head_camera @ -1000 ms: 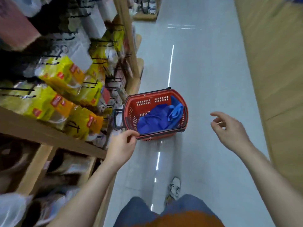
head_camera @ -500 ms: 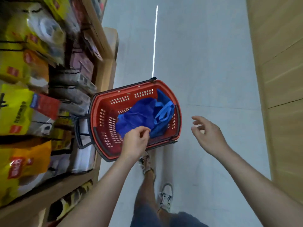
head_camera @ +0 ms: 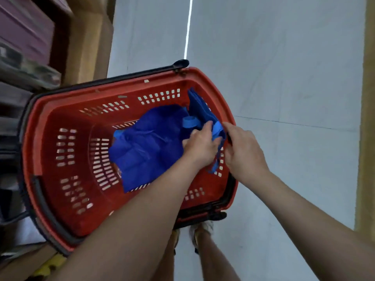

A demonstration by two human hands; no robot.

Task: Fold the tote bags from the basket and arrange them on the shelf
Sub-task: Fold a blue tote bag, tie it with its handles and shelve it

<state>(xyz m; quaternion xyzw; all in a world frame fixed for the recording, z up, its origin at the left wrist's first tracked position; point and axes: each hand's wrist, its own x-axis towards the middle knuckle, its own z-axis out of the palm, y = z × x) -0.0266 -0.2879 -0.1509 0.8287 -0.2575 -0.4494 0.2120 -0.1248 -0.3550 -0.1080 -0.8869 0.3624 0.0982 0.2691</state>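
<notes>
A red plastic basket point(head_camera: 67, 157) with black handles stands on the floor below me. Crumpled blue tote bags point(head_camera: 150, 145) lie in its right half. One bag point(head_camera: 199, 110) leans against the right wall, its lighter blue strap point(head_camera: 189, 123) sticking out. My left hand point(head_camera: 199, 146) reaches into the basket and closes on the blue fabric by the right wall. My right hand point(head_camera: 242, 151) is over the basket's right rim, fingers pinching the same blue bag from the other side.
A wooden shelf unit point(head_camera: 85, 37) with boxes and packets runs along the left, touching the basket. Grey floor point(head_camera: 284, 78) stretches ahead and to the right. A wooden panel point(head_camera: 368, 118) lines the right edge. My feet point(head_camera: 200, 230) stand just behind the basket.
I have leaned in over the basket. My left hand moved from the basket's near rim into the bags, and my right hand came in from open air to grip the bag at the right wall.
</notes>
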